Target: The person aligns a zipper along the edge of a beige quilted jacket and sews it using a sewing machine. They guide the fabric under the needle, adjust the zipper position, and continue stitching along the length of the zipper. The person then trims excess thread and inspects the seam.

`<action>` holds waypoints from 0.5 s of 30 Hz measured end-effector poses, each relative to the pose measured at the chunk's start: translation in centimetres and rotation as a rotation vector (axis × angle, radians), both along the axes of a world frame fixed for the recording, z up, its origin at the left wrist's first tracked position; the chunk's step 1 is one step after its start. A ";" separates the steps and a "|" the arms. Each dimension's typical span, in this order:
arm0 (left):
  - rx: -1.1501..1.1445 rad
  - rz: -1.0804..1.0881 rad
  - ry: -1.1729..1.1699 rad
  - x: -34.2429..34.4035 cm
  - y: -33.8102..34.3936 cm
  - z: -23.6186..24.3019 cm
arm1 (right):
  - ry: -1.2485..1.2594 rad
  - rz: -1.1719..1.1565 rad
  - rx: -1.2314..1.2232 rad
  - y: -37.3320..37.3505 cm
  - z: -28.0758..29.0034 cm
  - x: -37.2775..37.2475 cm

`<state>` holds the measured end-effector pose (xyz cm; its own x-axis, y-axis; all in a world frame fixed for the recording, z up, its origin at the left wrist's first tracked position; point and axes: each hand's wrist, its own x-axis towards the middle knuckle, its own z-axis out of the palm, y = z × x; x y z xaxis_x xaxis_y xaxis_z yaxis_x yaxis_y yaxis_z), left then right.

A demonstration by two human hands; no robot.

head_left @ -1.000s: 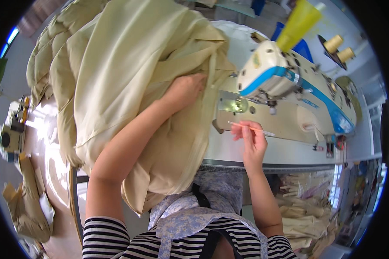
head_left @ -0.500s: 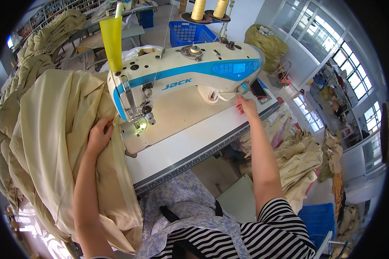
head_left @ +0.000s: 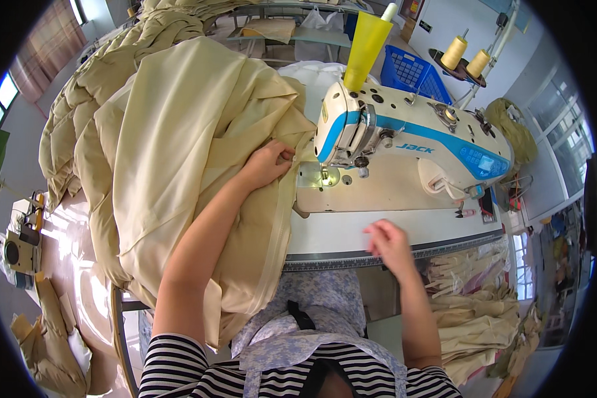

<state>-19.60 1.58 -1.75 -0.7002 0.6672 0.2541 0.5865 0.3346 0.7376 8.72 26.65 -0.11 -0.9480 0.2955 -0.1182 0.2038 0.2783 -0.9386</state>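
Note:
A large heap of beige fabric (head_left: 169, 132) covers the left part of the sewing table. My left hand (head_left: 265, 166) rests on it with curled fingers, gripping the cloth close to its right edge. Just right of those fingers, a small lamp lights the needle plate (head_left: 317, 176) of a white and blue sewing machine (head_left: 404, 136). My right hand (head_left: 388, 245) hovers over the white table top (head_left: 338, 229) near the front edge. It is empty, slightly blurred, its fingers loosely bent and apart.
Yellow thread cones (head_left: 454, 53) stand behind the machine, near a blue plastic basket (head_left: 411, 73). A yellow-green sleeve (head_left: 367, 50) rises from the machine head. More beige cloth (head_left: 474, 318) lies below the table at right. A ruler strip (head_left: 378, 259) edges the table front.
My right hand has left the lever area under the machine's right end and come left and nearer me. My left hand stays at the fabric. The view has turned left.

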 end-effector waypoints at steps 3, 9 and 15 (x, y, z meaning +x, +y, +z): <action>-0.071 0.000 0.096 0.4 0.1 0.5 | 0.073 0.189 0.136 -5.5 -0.1 -4.2; -0.154 0.032 0.244 0.9 0.4 -0.1 | 0.168 0.089 0.128 -9.1 -1.1 -10.8; -0.164 0.211 0.520 1.0 2.0 -2.5 | 0.133 0.144 0.259 -10.4 -2.3 -14.0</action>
